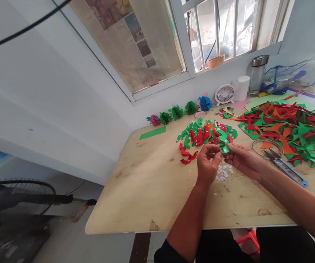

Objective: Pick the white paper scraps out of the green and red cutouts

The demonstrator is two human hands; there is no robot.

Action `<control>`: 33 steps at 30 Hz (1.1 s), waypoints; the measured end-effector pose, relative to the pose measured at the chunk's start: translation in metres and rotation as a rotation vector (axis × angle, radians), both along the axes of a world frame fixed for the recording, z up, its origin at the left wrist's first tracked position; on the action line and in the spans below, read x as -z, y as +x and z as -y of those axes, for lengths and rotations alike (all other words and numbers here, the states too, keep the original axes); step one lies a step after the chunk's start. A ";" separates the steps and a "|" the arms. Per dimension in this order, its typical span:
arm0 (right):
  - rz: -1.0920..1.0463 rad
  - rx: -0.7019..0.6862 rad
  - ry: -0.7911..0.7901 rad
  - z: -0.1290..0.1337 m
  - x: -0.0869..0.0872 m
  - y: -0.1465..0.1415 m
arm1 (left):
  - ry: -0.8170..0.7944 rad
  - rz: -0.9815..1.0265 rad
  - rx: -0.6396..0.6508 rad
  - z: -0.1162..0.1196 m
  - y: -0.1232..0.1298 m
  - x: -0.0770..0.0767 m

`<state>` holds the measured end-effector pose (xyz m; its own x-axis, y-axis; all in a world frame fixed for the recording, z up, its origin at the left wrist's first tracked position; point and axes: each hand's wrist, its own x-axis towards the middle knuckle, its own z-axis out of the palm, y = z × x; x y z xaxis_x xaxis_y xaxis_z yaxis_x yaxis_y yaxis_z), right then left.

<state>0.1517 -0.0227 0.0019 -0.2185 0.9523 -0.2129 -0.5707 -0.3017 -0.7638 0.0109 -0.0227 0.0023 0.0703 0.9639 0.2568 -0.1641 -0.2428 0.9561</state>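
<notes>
A green paper cutout (224,148) with small white squares on it is pinched between the fingers of both my hands above the wooden table. My left hand (208,160) grips its near left side, and my right hand (241,156) holds its right side. Just below my fingers lie many small white squares (222,173). Behind my hands is a heap of red and green cutouts (201,133), several dotted with white squares. A few red cutouts (187,156) sit left of my left hand.
Thread snips (289,168) and a clear ring (267,147) lie right of my hands, beside a big pile of red, orange and green scraps (291,128). Honeycomb paper figures (177,112), a small fan (224,94) and a glass bottle (257,76) line the wall.
</notes>
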 end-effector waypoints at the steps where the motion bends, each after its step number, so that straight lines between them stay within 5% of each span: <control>1: -0.010 -0.002 -0.005 0.000 0.000 0.000 | 0.032 -0.044 -0.010 0.000 -0.001 0.000; 14: 0.058 0.045 -0.007 -0.003 0.005 0.002 | 0.408 -0.499 -0.239 0.002 -0.001 -0.001; 33: 0.333 0.181 0.254 0.003 0.002 -0.006 | 0.435 -0.651 -0.399 0.001 0.000 0.007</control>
